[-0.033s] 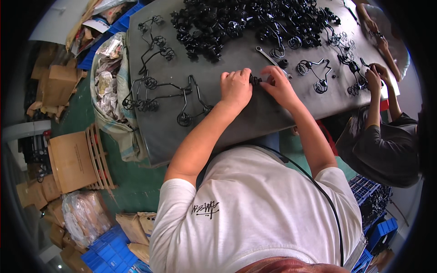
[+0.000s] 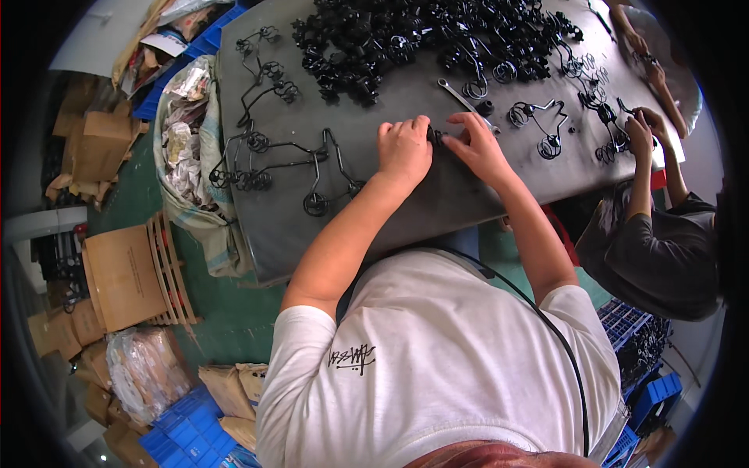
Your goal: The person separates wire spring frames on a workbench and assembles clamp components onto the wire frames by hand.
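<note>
My left hand (image 2: 404,148) and my right hand (image 2: 476,144) meet on the grey table (image 2: 437,203). Together they pinch a small black part (image 2: 435,136) between their fingertips. To the left of my left hand lie black wire frames with coiled ends (image 2: 289,168). A metal wrench (image 2: 460,95) and a small black cap (image 2: 485,107) lie just beyond my right hand. Another coiled wire piece (image 2: 538,121) sits to the right. A large heap of black parts (image 2: 421,35) covers the far side of the table.
A person in a dark shirt (image 2: 663,249) works at the table's right end, hands (image 2: 640,129) on wire pieces. A sack of scraps (image 2: 187,140) leans against the table's left side. Cardboard boxes (image 2: 125,273) and blue crates (image 2: 179,425) stand on the green floor.
</note>
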A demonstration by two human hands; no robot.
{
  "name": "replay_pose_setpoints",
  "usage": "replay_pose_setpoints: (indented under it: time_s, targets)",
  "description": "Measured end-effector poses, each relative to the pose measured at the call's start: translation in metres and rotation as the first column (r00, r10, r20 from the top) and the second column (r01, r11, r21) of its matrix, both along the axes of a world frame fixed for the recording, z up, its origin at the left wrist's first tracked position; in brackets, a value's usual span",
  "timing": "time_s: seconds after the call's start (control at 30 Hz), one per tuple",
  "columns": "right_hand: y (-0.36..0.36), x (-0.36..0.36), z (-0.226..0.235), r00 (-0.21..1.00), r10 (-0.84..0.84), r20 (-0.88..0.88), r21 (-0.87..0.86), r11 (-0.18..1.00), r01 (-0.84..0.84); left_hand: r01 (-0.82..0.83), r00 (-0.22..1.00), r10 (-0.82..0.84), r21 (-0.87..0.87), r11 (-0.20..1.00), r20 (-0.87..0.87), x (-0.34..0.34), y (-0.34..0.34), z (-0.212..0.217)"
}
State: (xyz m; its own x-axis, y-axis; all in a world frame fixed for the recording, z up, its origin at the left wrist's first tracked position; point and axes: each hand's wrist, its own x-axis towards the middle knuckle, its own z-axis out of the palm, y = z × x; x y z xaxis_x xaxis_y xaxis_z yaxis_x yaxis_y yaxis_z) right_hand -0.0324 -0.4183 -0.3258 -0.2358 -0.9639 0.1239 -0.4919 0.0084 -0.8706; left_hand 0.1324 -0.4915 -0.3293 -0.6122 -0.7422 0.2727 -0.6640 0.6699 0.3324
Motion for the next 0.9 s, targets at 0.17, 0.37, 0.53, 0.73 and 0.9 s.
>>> replay_pose_setpoints:
  time_s: [0.17, 0.37, 0.53, 0.73, 0.9]
  targets:
    - [-0.005, -0.009, -0.013, 0.984, 0.125, -0.125, -0.005, 0.992, -0.127, -0.010, 1.000, 0.010, -0.023, 1.000, 0.004, 0.000, 0.002, -0.001]
    - [-0.005, -0.007, -0.006, 0.997, 0.071, -0.009, -0.013, 0.997, -0.071, -0.018, 1.000, 0.018, -0.042, 0.999, 0.004, -0.003, 0.002, -0.003]
    - [-0.008, -0.010, -0.008, 0.985, 0.114, -0.130, 0.100, 0.990, -0.102, -0.019, 1.000, 0.019, -0.069, 0.997, 0.003, -0.003, 0.003, -0.004]
    - [-0.001, -0.021, -0.009, 0.990, 0.028, -0.137, 0.069, 0.997, -0.018, -0.012, 0.999, 0.014, -0.042, 0.999, 0.046, -0.007, 0.003, -0.005]
    - [0.004, -0.012, 0.007, 0.954, 0.165, -0.252, -0.020, 0.984, -0.175, 0.013, 1.000, -0.010, -0.135, 0.991, 0.017, -0.008, 0.008, -0.002]
